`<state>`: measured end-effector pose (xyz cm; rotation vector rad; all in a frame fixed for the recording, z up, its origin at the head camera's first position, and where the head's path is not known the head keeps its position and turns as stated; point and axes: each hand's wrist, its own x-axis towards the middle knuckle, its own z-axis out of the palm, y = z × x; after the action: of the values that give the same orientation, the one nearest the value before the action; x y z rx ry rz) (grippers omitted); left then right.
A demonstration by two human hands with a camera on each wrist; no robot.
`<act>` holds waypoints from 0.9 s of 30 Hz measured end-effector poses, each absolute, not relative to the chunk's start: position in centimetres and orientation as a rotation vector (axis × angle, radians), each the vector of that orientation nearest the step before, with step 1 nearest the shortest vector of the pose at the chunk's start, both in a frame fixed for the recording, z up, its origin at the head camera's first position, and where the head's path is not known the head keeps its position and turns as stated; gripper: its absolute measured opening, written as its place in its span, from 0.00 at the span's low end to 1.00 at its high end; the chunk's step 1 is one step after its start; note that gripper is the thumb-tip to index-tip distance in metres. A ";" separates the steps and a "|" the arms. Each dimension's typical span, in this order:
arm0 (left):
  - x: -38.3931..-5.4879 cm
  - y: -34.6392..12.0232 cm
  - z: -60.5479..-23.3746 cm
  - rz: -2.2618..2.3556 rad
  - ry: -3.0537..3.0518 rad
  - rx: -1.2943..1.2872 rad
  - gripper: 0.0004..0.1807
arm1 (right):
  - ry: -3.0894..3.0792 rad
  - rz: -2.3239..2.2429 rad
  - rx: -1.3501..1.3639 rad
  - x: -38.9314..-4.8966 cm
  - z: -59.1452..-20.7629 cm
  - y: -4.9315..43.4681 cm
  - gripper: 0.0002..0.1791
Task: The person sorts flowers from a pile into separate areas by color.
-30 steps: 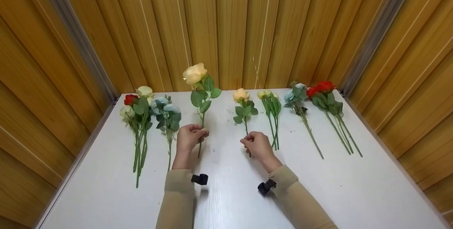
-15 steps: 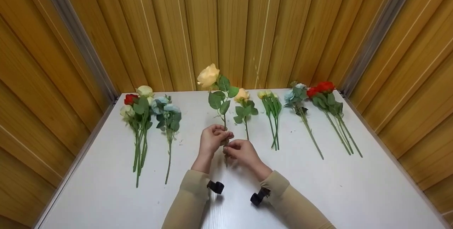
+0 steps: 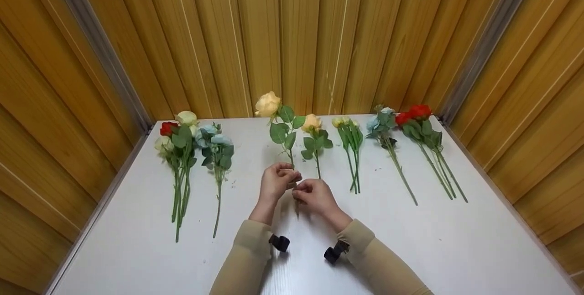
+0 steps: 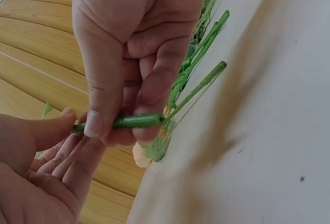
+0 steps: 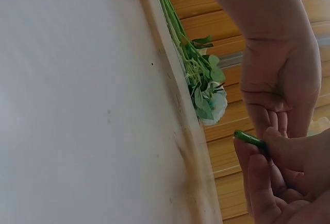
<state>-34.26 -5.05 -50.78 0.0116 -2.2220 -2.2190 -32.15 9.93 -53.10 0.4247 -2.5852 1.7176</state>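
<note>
A pale peach rose (image 3: 268, 103) with green leaves is held up over the middle of the table, its bloom leaning left. My left hand (image 3: 273, 183) pinches its stem between thumb and fingers below the leaves. Just lower, the thumb and fingertips of my right hand (image 3: 318, 198) pinch the same stem. The cut end of the stem (image 4: 147, 120) pokes out past the right fingers in the left wrist view; the right wrist view shows this stem end (image 5: 249, 138) too. To the right lies a second peach rose (image 3: 311, 123), its lower stem hidden behind the right hand.
On the white table (image 3: 137, 258), a red and cream bunch (image 3: 181, 137) and blue flowers (image 3: 218, 142) lie left. Yellow tulips (image 3: 349, 137), another blue flower (image 3: 378, 124) and red flowers (image 3: 417, 112) lie right. Wood-patterned walls (image 3: 296, 35) stand around the back and sides.
My left hand has carried the peach rose rightward, and the bloom sits slightly lower than half a second ago. My right hand has moved left from over the lying rose's stem to the held stem.
</note>
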 end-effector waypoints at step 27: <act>-34.8 -17.2 -52.1 -1.402 -2.418 0.586 0.15 | -2.764 1.615 -0.168 -35.3 -53.9 15.8 0.06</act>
<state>-34.79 -17.18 -52.11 0.5859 -2.4181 -1.4015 -35.29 15.77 -53.93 -0.1678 -2.7640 1.6146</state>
